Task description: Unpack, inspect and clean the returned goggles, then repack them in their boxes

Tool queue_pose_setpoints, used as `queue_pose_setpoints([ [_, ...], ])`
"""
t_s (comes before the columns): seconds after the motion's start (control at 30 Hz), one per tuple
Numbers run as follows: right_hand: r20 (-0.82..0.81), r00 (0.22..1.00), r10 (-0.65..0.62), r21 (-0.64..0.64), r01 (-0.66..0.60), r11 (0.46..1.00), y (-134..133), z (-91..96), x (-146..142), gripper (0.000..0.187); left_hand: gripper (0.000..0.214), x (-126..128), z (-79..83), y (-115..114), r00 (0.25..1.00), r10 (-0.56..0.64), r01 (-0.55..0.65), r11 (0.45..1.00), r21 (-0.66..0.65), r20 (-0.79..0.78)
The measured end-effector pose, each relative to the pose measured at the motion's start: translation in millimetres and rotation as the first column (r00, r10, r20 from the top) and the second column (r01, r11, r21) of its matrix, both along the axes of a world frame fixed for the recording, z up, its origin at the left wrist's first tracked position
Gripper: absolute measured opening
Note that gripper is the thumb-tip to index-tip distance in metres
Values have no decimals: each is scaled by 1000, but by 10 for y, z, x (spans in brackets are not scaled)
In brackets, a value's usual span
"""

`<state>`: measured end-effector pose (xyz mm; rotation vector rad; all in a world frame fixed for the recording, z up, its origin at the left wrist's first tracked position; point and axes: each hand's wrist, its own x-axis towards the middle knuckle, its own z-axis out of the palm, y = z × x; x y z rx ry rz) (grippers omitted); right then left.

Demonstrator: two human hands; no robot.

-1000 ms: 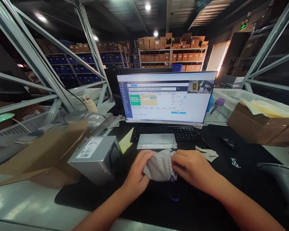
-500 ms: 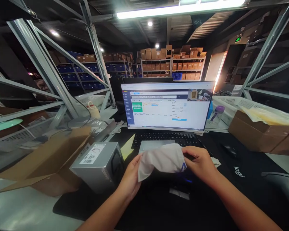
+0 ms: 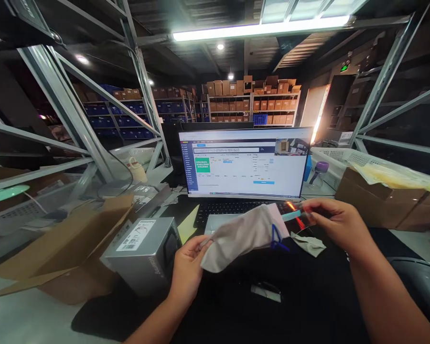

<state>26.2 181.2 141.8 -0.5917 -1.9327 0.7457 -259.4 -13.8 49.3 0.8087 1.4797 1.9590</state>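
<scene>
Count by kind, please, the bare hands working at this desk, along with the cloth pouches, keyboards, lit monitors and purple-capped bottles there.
Hands: 2, left hand and right hand
Cloth pouch: 1
Keyboard: 1
Lit monitor: 1
Purple-capped bottle: 1
Total: 6

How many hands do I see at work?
2: the left hand grips one end of the gray pouch; the right hand holds something blurred by the other. No others show.

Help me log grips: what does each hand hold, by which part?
The left hand pinches the gray pouch by its left end; the right hand holds a blurred colorful item by its right end.
</scene>
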Motion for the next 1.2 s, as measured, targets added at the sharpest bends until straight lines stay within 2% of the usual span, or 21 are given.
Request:
queue_pose_setpoints([
  [0.13,-150,971,-184,-123,167,978,181,31,232,29,27,-243,2,-21,979,-84,66,992,-103,-183],
  [0.2,-196,955,-224,-137,200,970,213,45,286,29,15,-379,-42,-66,904,-112,24,977,-213,-414],
  [0.23,-215,949,-229,-130,205,970,213,46,288,27,14,-431,-70,-93,816,-108,-51,965,-257,-568],
  [0.27,-231,947,-223,-123,199,972,205,43,273,24,18,-464,-95,-120,687,-94,-148,953,-265,-720],
  [0.33,-252,948,-193,-94,174,980,168,17,194,18,33,-455,-112,-172,409,-65,-276,942,-191,-910],
  [0.37,-255,951,-172,-70,159,985,141,-6,132,15,41,-411,-98,-195,338,-49,-276,949,-149,-940],
  [0.4,-252,956,-151,-46,144,988,107,-34,59,13,49,-349,-71,-215,310,-37,-248,961,-118,-950],
  [0.43,-244,960,-134,-31,130,991,66,-68,-24,12,56,-275,-35,-231,324,-26,-211,972,-99,-946],
  [0.47,-235,965,-117,-32,113,993,17,-105,-114,12,61,-199,3,-239,372,-23,-174,980,-94,-928],
  [0.5,-233,968,-99,-53,88,995,-41,-145,-209,13,68,-131,36,-240,439,-23,-139,986,-93,-898],
  [0.57,-243,969,-39,-176,-4,984,-177,-232,-402,21,79,-37,75,-218,595,-47,-51,994,-97,-802],
  [0.63,-259,965,37,-353,-131,926,-322,-322,-579,34,81,-2,76,-179,762,-138,88,990,-110,-633],
  [0.67,-266,961,75,-434,-189,881,-389,-368,-654,39,73,0,69,-158,825,-199,166,980,-110,-528],
  [0.73,-273,953,130,-543,-264,797,-494,-452,-770,45,44,-3,56,-127,890,-288,273,957,-93,-352],
  [0.77,-277,950,145,-574,-285,768,-527,-488,-811,47,34,-3,54,-118,903,-307,295,952,-83,-301],
  [0.8,-284,946,156,-597,-302,743,-547,-517,-840,48,33,0,55,-113,911,-308,300,951,-70,-275],
  [0.93,-317,927,201,-683,-370,630,-531,-557,-880,47,44,55,93,-119,936,-301,310,950,21,-182],
  [1.03,-341,906,252,-725,-424,542,-499,-533,-876,48,45,104,138,-112,928,-362,343,923,176,85],
  [1.1,-344,891,295,-734,-452,507,-491,-517,-874,50,41,112,165,-91,880,-376,301,914,272,291],
  [1.2,-296,884,363,-743,-451,494,-492,-516,-875,50,43,85,183,-54,841,-346,222,922,317,416],
])
